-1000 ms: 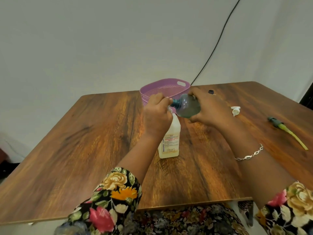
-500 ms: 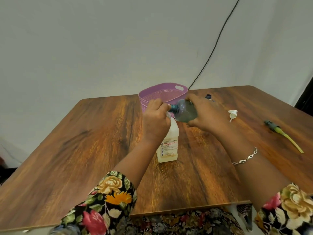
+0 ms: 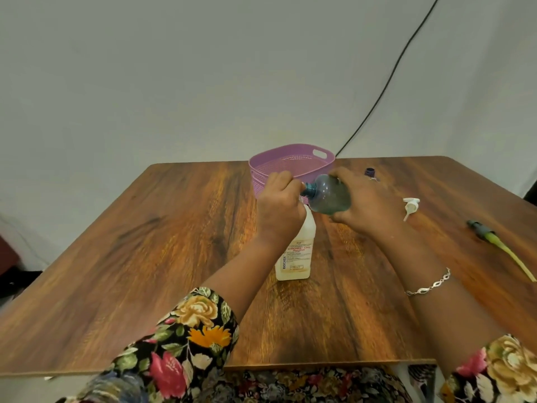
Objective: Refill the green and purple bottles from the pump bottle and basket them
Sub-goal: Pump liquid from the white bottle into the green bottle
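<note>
Near the middle of the wooden worktop (image 3: 145,257) stands the white pump bottle (image 3: 296,254), upright, red and dark print on its label. The left hand (image 3: 280,207) is clenched over its top, so the pump head itself is hidden and I can't tell exactly how it's being held or pressed.

The right hand (image 3: 369,205) is wrapped around a see-through greenish bottle (image 3: 328,196), tipped on its side with the neck pointing left, right up against the left hand's fingers above the pump bottle. Can't make out any liquid level through the plastic tbh.

Just behind both hands sits the purple basket (image 3: 290,161), at the far edge of the worktop, handle slot showing on its right wall. Its lower front is covered by the hands.

Off to the right on the worktop: a small dark cap (image 3: 369,171) near the far edge, a white pump nozzle (image 3: 410,206) lying loose a bit closer, and further right a green sprayer piece with a long yellowish tube (image 3: 499,245) lying flat. All three are well apart from the bottles.

Bracelet (image 3: 428,283) on the right wrist, floral sleeves (image 3: 186,338) on both arms, black cable (image 3: 386,77) running down the wall behind.
</note>
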Demonstrator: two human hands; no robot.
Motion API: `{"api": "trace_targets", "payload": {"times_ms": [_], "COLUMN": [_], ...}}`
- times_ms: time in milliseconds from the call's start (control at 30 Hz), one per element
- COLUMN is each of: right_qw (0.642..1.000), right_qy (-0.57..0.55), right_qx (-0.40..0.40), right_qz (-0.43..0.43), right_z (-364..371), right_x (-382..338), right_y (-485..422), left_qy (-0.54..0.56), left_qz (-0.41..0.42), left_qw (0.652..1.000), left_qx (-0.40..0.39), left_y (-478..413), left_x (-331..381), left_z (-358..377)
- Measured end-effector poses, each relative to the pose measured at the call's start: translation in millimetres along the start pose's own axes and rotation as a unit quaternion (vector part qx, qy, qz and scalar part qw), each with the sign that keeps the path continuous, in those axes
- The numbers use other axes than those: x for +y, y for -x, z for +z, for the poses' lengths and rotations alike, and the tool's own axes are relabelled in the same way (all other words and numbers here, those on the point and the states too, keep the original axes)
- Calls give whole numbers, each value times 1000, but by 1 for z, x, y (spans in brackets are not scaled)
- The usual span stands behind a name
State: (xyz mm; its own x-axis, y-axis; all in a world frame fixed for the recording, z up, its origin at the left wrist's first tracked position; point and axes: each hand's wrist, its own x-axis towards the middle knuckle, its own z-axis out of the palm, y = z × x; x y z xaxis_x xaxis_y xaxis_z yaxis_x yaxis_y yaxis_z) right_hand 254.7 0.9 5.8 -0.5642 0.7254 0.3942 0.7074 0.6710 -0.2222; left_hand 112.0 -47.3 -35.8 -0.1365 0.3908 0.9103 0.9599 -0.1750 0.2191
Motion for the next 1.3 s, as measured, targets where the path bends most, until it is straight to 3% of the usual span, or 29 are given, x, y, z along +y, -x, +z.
{"api": "trace_targets", "payload": {"times_ms": [800, 1067, 1300], "right_qw": [998, 998, 998], "right_qy": [-48, -60, -56], "right_qx": [39, 23, 31], "right_qz": [-4, 3, 9], "right_z": [-3, 10, 3], "right_x": [5, 8, 8], "right_y": [-4, 2, 0], "left_qy": [45, 17, 39], "left_qz": [-92, -47, -78], "left_qw": [994, 999, 996], "left_qx": [-34, 0, -19], "left_y": [-25, 0, -21], "left_x": [11, 2, 5], "left_z": [-13, 4, -2]}}
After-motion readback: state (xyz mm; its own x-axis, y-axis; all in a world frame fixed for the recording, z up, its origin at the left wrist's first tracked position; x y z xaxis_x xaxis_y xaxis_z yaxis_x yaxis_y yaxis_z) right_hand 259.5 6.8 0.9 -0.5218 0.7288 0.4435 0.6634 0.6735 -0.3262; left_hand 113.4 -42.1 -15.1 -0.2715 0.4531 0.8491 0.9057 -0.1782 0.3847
